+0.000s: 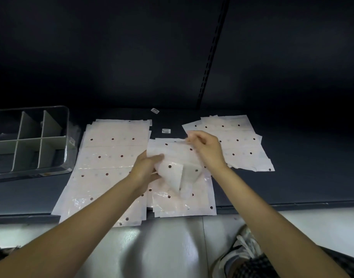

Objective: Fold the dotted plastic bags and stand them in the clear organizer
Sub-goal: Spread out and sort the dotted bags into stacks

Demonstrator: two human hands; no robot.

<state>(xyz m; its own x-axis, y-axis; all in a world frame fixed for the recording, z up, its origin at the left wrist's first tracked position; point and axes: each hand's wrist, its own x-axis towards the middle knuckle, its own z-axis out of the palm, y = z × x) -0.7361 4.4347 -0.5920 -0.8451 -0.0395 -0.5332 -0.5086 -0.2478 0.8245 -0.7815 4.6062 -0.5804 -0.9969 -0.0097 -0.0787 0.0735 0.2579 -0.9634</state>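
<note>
One pale pink dotted plastic bag (pixel 173 157) is lifted above the middle stack (pixel 182 201), partly folded and drooping. My left hand (pixel 145 167) grips its left edge. Pinching its upper right corner is my right hand (pixel 206 149). A tall stack of flat dotted bags (pixel 112 157) lies to the left, and a smaller stack (pixel 236 141) lies at the right. At the far left stands the clear organizer (pixel 66 141) with grey dividers; no bags show in its compartments.
All stacks lie on a dark shelf (pixel 302 177) whose front edge runs just below them. Two small white labels (pixel 165 130) lie behind the middle stack. A slotted upright (pixel 210 55) rises at the back. Below are a pale floor and my shoe (pixel 242 249).
</note>
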